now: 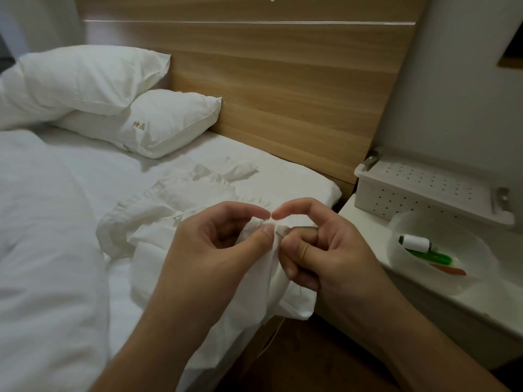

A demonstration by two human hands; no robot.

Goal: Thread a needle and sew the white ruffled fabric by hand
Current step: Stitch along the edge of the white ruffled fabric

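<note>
Apparently needle hidden; both hands (283, 247) pinch white ruffled fabric (175, 205).

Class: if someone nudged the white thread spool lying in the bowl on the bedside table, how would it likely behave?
The thread spool lies on its side, so it would probably roll. The clear bowl has curved walls that should keep it in. It looks small and mostly thread, so it is likely light.

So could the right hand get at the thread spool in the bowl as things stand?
Probably yes, once it lets go. The right hand is pinching the white ruffled fabric with the left hand; the thread spool lies uncovered in the open bowl just to its right, with nothing between.
</note>
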